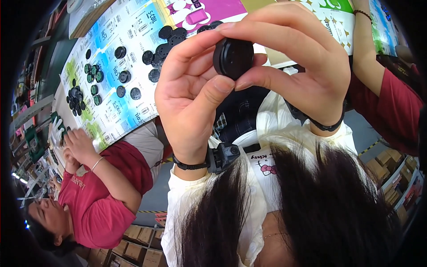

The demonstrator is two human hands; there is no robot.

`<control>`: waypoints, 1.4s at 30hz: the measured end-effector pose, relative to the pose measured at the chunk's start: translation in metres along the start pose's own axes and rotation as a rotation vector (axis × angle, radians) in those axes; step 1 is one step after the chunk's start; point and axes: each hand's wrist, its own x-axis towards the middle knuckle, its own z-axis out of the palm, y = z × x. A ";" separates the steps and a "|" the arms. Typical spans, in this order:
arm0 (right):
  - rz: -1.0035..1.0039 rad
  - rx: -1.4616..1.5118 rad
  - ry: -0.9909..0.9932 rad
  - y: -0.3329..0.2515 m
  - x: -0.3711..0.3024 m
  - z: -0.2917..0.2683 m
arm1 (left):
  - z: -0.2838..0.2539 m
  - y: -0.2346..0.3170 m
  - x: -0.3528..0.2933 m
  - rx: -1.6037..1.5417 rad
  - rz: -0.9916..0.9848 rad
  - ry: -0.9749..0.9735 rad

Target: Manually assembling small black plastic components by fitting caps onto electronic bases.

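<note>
Dark hair (329, 200) hangs nearest to our camera, below the round black piece (235, 58) that we see raised in front of the table (111, 113). We judge a slip the likeliest trouble: only fingertips carry the piece, its rim looks smooth, and uneven pressure from the thumbs could squirt it out sideways. If it dropped toward the table, it might land among the loose black discs (165, 32) and be mixed up with them; if it missed the edge, it could reach the floor. Squeezing harder on one side might also tip it. As for the grip, our left hand (189, 107) is curved, its palm open, with thumb and forefinger closed on the left of the piece. Our right hand (311, 58) arches over from the other side, forefinger on top, thumb beneath, clamped on it too. We cannot tell which hand bears more weight.
</note>
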 end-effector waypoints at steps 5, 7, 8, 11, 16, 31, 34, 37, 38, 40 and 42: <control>-0.160 -0.033 0.061 0.005 0.001 0.003 | 0.000 0.003 0.001 -0.037 -0.006 0.028; -0.303 -0.051 0.130 0.012 -0.002 0.005 | 0.001 0.004 0.001 -0.060 -0.054 0.089; -0.372 -0.062 0.165 0.017 -0.004 0.006 | 0.001 0.003 0.001 -0.073 -0.080 0.118; -0.440 -0.070 0.194 0.024 -0.007 0.006 | -0.001 0.001 -0.001 -0.024 -0.075 0.130; -0.416 -0.074 0.181 0.022 -0.010 0.000 | 0.005 0.000 -0.002 0.005 -0.080 0.157; -0.398 -0.147 0.172 0.029 -0.015 -0.006 | 0.004 0.003 0.006 -0.122 -0.126 0.116; -0.417 -0.277 0.266 0.035 -0.018 -0.004 | 0.001 0.002 0.008 -0.142 -0.150 0.133; -0.279 -0.035 0.340 0.036 -0.022 0.005 | 0.000 0.000 0.009 -0.073 -0.195 0.181; -0.278 -0.035 0.339 0.038 -0.023 0.006 | 0.000 -0.001 0.009 -0.084 -0.190 0.176; -0.319 -0.118 0.295 0.044 -0.022 0.007 | -0.001 -0.002 0.008 -0.105 -0.182 0.169; -0.339 -0.156 0.271 0.045 -0.022 0.007 | -0.002 -0.003 0.008 -0.099 -0.170 0.168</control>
